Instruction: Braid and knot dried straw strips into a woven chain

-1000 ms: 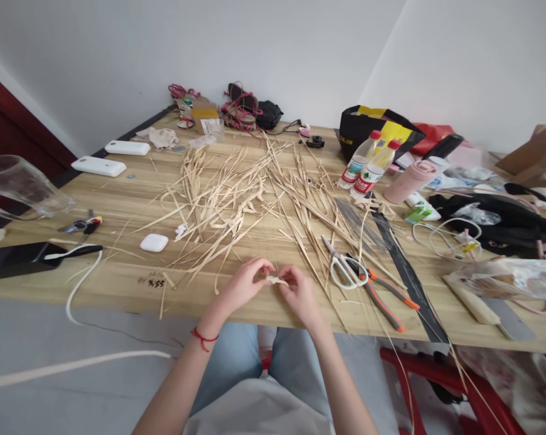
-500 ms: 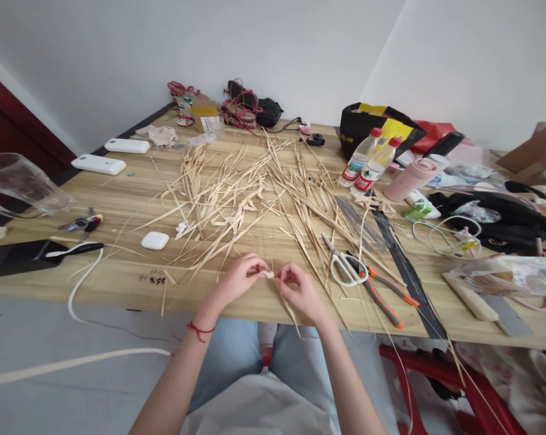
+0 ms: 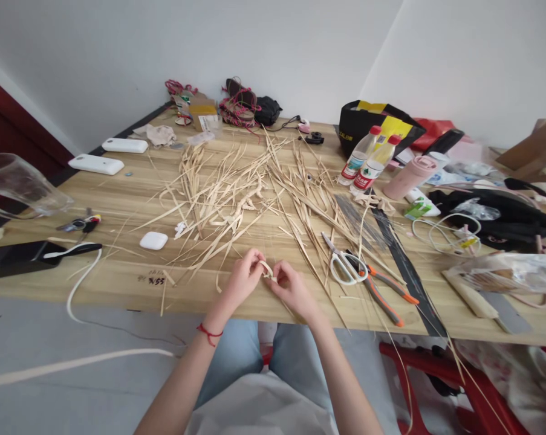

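Note:
My left hand (image 3: 244, 279) and my right hand (image 3: 291, 287) meet over the near edge of the wooden table (image 3: 118, 278). Both pinch a thin pale straw strip (image 3: 268, 269) that is bent into a small loop between the fingertips. A red string circles my left wrist. A big loose pile of the same straw strips (image 3: 236, 193) spreads across the table just beyond my hands.
White-handled scissors (image 3: 343, 266) and orange-handled pliers (image 3: 384, 296) lie right of my hands. A white earbud case (image 3: 153, 241), a black phone with a white cable (image 3: 23, 257) and a glass jug (image 3: 14, 187) are at left. Two bottles (image 3: 367, 160), bags and clutter fill the right.
My hands have drawn closer together and lifted slightly; the strip between them is now curled into a loop. The rest of the table is as before.

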`<state>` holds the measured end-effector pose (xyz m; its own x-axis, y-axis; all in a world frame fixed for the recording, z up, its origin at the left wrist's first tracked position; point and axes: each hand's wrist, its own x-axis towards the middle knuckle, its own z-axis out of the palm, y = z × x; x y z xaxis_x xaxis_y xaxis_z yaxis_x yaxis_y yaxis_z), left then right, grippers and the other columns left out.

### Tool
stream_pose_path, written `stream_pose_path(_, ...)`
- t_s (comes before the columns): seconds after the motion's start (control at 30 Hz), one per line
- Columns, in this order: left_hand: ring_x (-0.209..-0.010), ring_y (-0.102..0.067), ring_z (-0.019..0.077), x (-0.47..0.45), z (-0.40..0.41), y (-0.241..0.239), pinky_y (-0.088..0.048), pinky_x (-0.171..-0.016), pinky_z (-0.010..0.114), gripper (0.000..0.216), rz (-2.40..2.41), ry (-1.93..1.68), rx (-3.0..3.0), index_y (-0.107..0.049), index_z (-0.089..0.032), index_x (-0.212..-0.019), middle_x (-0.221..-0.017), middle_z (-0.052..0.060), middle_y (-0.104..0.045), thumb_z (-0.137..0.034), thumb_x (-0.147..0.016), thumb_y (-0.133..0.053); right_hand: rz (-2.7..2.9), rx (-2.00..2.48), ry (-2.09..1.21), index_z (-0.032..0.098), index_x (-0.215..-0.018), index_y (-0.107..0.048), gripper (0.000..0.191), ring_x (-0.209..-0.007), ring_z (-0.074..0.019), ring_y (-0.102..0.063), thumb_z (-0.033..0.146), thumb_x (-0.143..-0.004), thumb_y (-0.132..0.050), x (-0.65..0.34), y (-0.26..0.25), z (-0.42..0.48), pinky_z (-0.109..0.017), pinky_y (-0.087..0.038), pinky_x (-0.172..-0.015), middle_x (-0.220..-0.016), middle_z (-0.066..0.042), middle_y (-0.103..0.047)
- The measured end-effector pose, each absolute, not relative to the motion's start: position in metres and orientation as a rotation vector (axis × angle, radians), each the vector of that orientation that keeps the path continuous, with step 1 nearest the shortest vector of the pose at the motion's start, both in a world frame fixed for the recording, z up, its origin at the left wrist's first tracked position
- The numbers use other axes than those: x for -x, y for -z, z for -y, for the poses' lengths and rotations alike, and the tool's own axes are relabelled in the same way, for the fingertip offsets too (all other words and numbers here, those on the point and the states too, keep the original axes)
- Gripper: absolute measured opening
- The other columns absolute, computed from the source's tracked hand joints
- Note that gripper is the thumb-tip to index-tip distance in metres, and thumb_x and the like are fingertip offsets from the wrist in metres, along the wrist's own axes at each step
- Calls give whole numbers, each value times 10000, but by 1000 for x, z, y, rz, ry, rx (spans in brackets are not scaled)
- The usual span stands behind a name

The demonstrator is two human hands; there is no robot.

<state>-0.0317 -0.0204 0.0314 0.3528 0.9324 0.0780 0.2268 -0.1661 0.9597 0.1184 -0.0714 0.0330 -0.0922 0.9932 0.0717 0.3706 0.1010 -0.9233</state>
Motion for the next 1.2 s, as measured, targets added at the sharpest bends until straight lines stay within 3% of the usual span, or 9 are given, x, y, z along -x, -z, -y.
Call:
stream_pose_path(0.23,-620,-608,142,14,16,-27,-503,-622,287,144,-1112,-1099,-953,-409,-210,-874,-666,-36,-574,-269,-763,-478,1635,1366,-905,214,-733,-431,90,-621,-123,-497,177,-685,-498,-116,-44,68,-233,-393,-607,-665,41,-499)
stream_pose_path(0.53,-613,-638,208,43,-11,-45,-514,-586,333,561,-1059,-1004,-736,-512,-143,-878,-556,28,-580,-655,-791,-301,1582,1413,-839,216,-732,-450,79,-657,-135,-515,160,-704,-497,-138,-39,74,-263,-425,-649,-701,26,-503)
stream_pose_path(0.67,-731,-638,184,63,-23,-45,-515,-654,318,424,-1263,-1258,-857,-450,-157,-1068,-800,60,-618,-462,-777,-500,1392,1337,-921,213,-792,-492,102,-753,-152,-573,201,-715,-557,-147,-26,76,-294,-461,-714,-809,-3,-561)
stream_pose_path(0.73,-861,-617,194,66,-21,-45,-504,-748,345,621,-1441,-1416,-1143,-322,-194,-1239,-1060,112,-574,-274,-705,-628,1282,1265,-1005,212,-838,-507,149,-814,-161,-594,236,-716,-589,-148,-22,75,-312,-472,-748,-952,-41,-595)
stream_pose_path(0.8,-1080,-522,245,63,-14,-48,-428,-906,411,807,-1598,-1502,-1504,-221,-199,-1334,-1299,172,-405,-139,-658,-658,1206,1200,-1075,212,-876,-518,189,-854,-164,-604,259,-716,-609,-148,-20,74,-325,-476,-777,-1087,-74,-587)
stream_pose_path(0.87,-1273,-308,300,56,-4,-54,-251,-1044,474,764,-1700,-1479,-1832,-281,-174,-1335,-1401,176,-261,-95,-668,-644,1174,1171,-1105,214,-913,-528,218,-838,-157,-609,268,-721,-616,-146,-21,73,-327,-482,-778,-1131,-84,-581)
stream_pose_path(0.93,-1301,-234,313,45,7,-59,-174,-1064,498,503,-1686,-1356,-2042,-468,-184,-1211,-1375,141,-305,-139,-731,-609,1182,1197,-1069,215,-944,-536,235,-798,-149,-606,271,-729,-611,-145,-23,73,-320,-491,-757,-1097,-80,-596)
stream_pose_path(1.03,-1127,-438,259,28,21,-59,-312,-990,440,151,-1310,-1021,-2202,-613,-214,-944,-1079,77,-541,-233,-811,-544,1289,1298,-930,214,-986,-543,240,-791,-157,-593,246,-751,-578,-145,-26,76,-320,-496,-742,-1019,-68,-607)
stream_pose_path(1.2,-1002,-501,210,5,33,-47,-404,-873,350,278,-963,-707,-2164,-557,-229,-1081,-1015,53,-554,-196,-805,-550,1547,1523,-602,222,-1062,-531,292,-800,-181,-563,145,-787,-469,-149,-28,83,-349,-471,-763,-954,-64,-564)
